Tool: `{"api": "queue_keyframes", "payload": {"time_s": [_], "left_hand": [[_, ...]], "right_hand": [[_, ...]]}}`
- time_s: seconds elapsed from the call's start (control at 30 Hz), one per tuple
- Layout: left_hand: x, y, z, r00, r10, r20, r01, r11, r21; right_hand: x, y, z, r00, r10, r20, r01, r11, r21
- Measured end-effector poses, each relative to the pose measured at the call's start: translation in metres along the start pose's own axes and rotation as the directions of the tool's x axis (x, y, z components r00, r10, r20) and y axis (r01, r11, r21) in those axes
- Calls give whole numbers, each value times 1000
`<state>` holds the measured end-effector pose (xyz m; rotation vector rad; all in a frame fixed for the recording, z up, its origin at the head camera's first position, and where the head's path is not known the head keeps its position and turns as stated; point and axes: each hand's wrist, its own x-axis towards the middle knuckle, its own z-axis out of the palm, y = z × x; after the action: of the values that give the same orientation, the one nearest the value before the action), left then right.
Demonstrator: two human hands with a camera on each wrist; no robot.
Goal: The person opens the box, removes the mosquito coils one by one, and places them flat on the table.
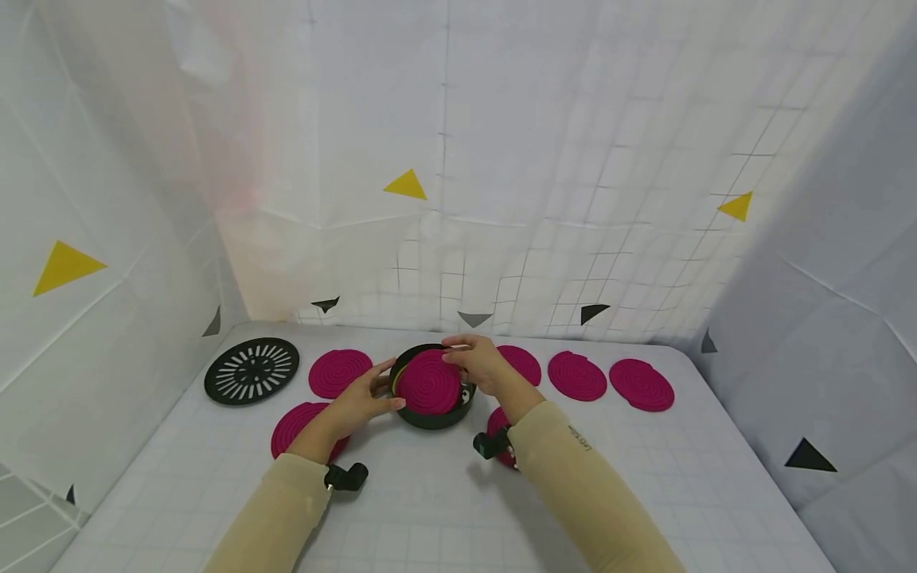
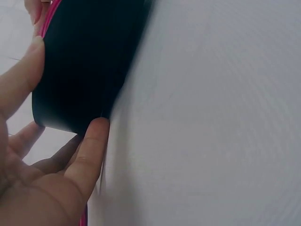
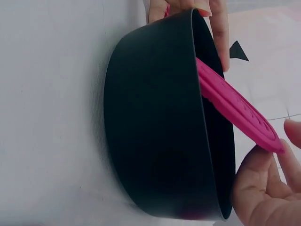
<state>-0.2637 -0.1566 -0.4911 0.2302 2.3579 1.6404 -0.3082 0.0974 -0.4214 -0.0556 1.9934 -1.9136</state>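
A round black tin (image 1: 430, 422) stands at the middle of the table, and its tall plain wall (image 3: 155, 113) fills much of the right wrist view. My left hand (image 1: 361, 402) grips its left side, thumb at the rim and fingertips (image 2: 96, 129) low on the wall. My right hand (image 1: 481, 362) pinches a pink mosquito coil (image 1: 428, 383) by its edge over the tin. This coil (image 3: 237, 108) is tilted, its lower edge inside the tin's mouth and its upper edge above the rim. The inside of the tin is mostly hidden.
Other pink coils lie flat: one (image 1: 340, 374) behind my left hand, one (image 1: 294, 430) partly under my left wrist, one (image 1: 500, 422) by my right wrist, and several (image 1: 576, 376) in a row at right. A black slotted lid (image 1: 252, 371) lies at far left. White sheets surround the table.
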Motion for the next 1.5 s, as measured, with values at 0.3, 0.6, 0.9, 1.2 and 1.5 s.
{"api": "queue_keyframes", "payload": {"time_s": [0.3, 0.6, 0.9, 1.2, 1.5], "left_hand": [[-1, -1, 0, 1000, -7, 1, 7, 1000, -5], [0, -1, -1, 1000, 2, -1, -2, 1000, -7], [-1, -1, -1, 1000, -1, 0, 1, 1000, -17], [-2, 1, -1, 1000, 13, 11, -13, 999, -30], [-2, 3, 0, 1000, 21, 10, -21, 999, -34]], "right_hand": [[-1, -1, -5, 999, -19, 35, 27, 968, -250], [-4, -3, -6, 998, -21, 52, 38, 942, -333], [-6, -2, -8, 996, -17, 88, 46, 937, -345], [-12, -3, -9, 997, -45, 68, 65, 942, -328], [-21, -13, -16, 996, -64, 54, 76, 964, -254]]}}
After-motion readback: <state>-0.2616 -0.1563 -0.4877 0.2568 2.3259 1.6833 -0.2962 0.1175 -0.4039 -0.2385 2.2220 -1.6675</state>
